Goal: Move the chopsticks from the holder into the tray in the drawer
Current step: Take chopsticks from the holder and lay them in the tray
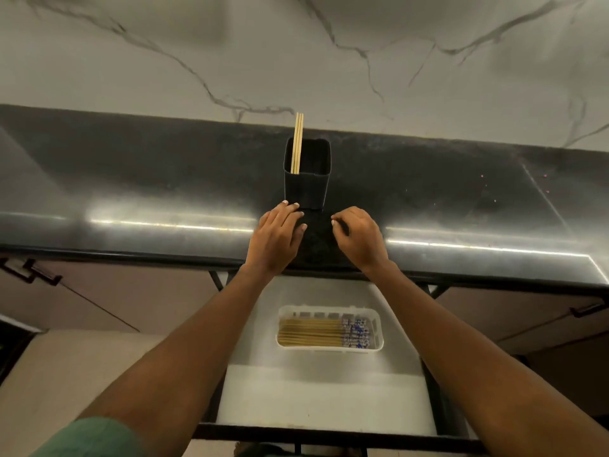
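Note:
A black square holder [307, 189] stands on the dark countertop [138, 189], with two pale wooden chopsticks [298, 143] leaning in its left side. My left hand [276, 239] rests flat on the counter, fingertips touching the holder's lower left corner. My right hand [359, 239] lies just right of the holder's base, fingers curled and holding nothing. Below the counter, an open drawer [323, 394] holds a white plastic tray [378, 328] filled with several chopsticks [313, 332] lying sideways, their blue-patterned ends to the right.
A marble-patterned wall [296, 54] rises behind the counter. Cabinet doors with dark handles [29, 270] flank the drawer on both sides. The drawer's black front rail [329, 438] runs near the bottom of the view.

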